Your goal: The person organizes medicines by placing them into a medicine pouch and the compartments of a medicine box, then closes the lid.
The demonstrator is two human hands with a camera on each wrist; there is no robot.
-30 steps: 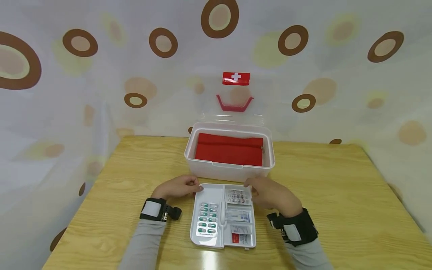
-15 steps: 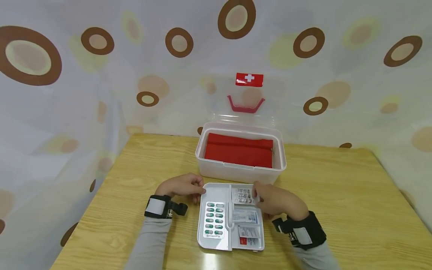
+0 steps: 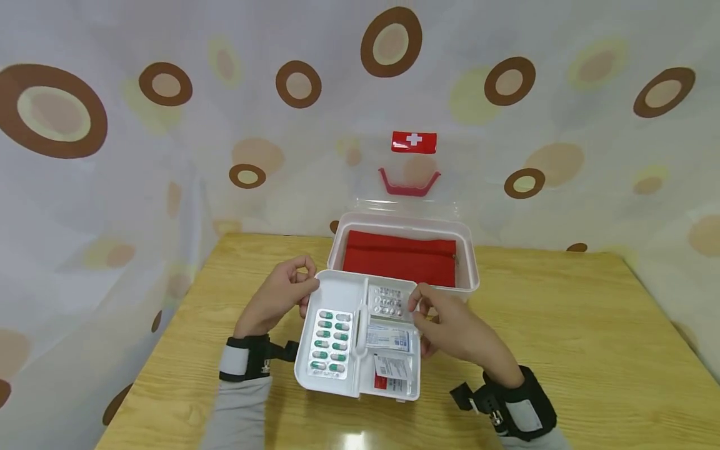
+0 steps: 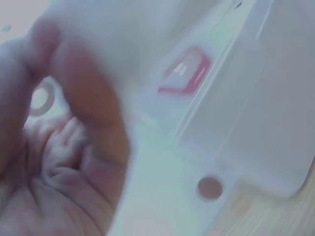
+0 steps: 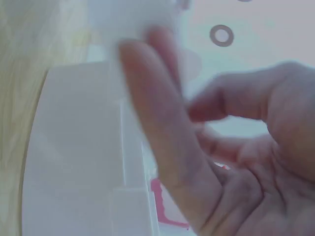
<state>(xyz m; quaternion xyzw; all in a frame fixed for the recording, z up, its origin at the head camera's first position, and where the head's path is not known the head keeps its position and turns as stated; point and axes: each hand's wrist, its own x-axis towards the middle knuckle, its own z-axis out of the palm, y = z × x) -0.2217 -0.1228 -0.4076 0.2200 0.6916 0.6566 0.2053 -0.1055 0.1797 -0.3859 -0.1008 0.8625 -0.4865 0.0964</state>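
Note:
A white compartment tray [image 3: 343, 290] is held up between both hands, tilted toward me. My left hand [image 3: 278, 294] pinches its far left corner. At the far right corner, my right hand [image 3: 455, 325] grips the edge with thumb and fingers. On the tray's left side lies a blister pack of green-and-white capsules [image 3: 330, 344]. Its right compartments hold a blister of round tablets [image 3: 388, 303], a flat white-and-blue packet [image 3: 388, 337] and small sachets [image 3: 394, 367]. The wrist views are blurred; beyond the hands they show the pale box wall [image 5: 74, 147].
Behind the tray stands a translucent white box [image 3: 472, 265] with a red zip pouch [image 3: 399, 253] inside. Its clear lid is raised at the back, showing a red handle [image 3: 409, 189] and a red label with a white cross [image 3: 414, 142]. The wooden table [image 3: 568, 325] meets a patterned cloth behind.
Both hands have raised the tray off the table, tipping it toward me. It now overlaps the box's front edge in the head view. The box stays put; the head view has shifted a little.

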